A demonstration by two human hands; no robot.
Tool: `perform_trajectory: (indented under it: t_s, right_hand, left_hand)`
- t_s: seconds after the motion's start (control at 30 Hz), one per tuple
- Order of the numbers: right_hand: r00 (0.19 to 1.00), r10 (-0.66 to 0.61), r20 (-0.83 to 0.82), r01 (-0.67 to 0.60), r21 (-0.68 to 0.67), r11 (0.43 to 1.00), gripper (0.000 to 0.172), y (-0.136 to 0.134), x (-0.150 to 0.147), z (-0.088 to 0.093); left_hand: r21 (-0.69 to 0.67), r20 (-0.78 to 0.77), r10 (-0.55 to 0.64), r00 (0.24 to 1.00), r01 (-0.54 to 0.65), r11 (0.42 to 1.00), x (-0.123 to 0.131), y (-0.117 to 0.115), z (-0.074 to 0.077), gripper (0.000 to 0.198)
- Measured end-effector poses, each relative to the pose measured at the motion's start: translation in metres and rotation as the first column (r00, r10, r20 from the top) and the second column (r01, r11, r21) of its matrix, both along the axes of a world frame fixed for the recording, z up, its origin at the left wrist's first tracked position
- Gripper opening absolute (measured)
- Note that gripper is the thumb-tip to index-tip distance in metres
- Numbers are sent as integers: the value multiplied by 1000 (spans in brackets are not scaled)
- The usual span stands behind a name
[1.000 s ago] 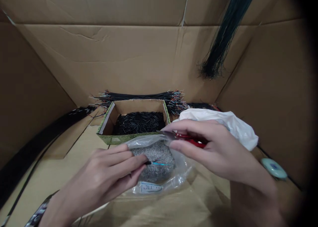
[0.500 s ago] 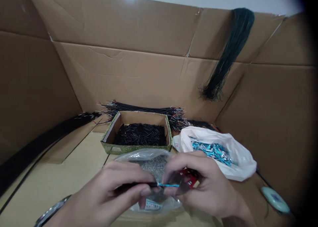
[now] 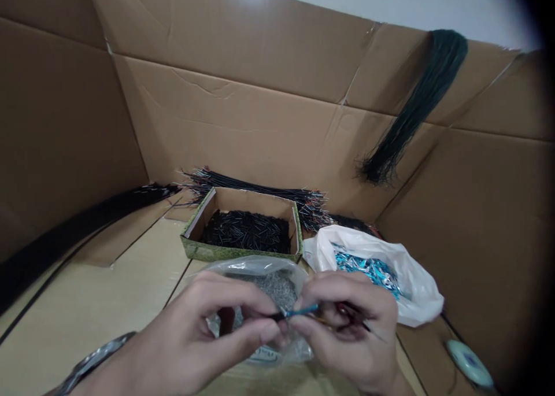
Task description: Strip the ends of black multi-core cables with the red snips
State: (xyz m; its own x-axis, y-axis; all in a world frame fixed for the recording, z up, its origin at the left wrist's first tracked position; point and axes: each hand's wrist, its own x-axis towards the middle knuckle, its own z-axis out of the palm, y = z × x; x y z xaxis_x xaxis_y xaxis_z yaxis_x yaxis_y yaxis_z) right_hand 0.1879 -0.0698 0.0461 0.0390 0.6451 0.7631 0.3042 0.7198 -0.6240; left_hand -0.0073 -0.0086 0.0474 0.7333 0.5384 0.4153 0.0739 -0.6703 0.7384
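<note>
My left hand (image 3: 208,332) pinches the end of a thin black wire (image 3: 277,315) between thumb and fingers. My right hand (image 3: 351,326) meets it from the right, fingers pinched on a small blue piece (image 3: 302,311) at the wire's tip. A red-handled tool (image 3: 347,315) lies tucked in the right palm, mostly hidden. Both hands hover over a clear plastic bag (image 3: 264,274) of small grey metal parts.
A green-sided box (image 3: 203,251) of short black tubes sits behind the bag. A white bag (image 3: 416,292) holds blue pieces at the right. Black wire bundles (image 3: 255,185) lie along the cardboard wall (image 3: 243,113); another bundle (image 3: 411,113) hangs at upper right. A pale round object (image 3: 470,364) lies at lower right.
My hands came together: the right one dropped from above the bag to grip the blue piece at the wire tip. The view tilted up, uncovering the white bag's blue contents.
</note>
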Motion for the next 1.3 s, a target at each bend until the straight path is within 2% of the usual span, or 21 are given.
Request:
perform_trajectory:
  t_s: [0.07,0.13,0.3,0.47,0.53,0.6,0.67,0.77,0.9,1.0,1.17,1.23,1.3]
  right_hand:
    - [996,-90,-6,90,-3,996,21,-3,-4,0]
    - [993,-118,-20,116,-66,991,19,-5,-5,-3]
    - [994,-53,-101,26,-246,969,11,-3,1,-7]
    - [996,-11,-87,-11,-248,969,9,-2,5,-11]
    - [995,-14,-103,-13,-255,967,10,-2,6,-14]
    - [994,-9,-113,-22,-275,961,13,-2,7,-16]
    - [994,4,-110,-37,-297,954,14,-2,8,-16]
    - [998,8,-69,-28,-291,956,11,-2,7,-12]
    - [999,-40,-35,32,-199,979,11,-1,6,-4]
    - [1000,5,2,-5,-140,990,12,-1,5,-1]
    - [984,179,3,-179,0,984,23,2,0,-10]
    - [980,197,-23,-195,62,979,24,2,-4,-17]
    - [989,141,-33,-138,81,987,24,1,-7,-23]
  left_hand:
    - [-34,-10,38,999,-39,999,1,-3,-1,13]
    - [-86,-16,12,1000,-14,996,1,-4,-2,17]
    - [-144,-25,-29,999,25,989,1,-3,-3,20]
    - [-231,-52,-74,996,60,971,0,-2,-1,24]
    - [-372,-47,-125,991,99,923,0,-1,-4,25]
    - [-538,-7,-182,983,150,830,1,0,-7,28]
    - [-636,27,-230,973,195,747,2,3,-10,32]
    - [-656,32,-252,967,211,725,3,5,-10,35]
    - [-666,50,-238,970,210,716,4,5,-8,34]
    - [-706,93,-306,948,279,650,3,4,-8,32]
    - [-799,137,-436,889,360,482,1,4,-7,29]
    - [-808,142,-464,874,374,457,1,4,-5,29]
    - [-795,115,-480,870,371,481,0,3,-5,29]
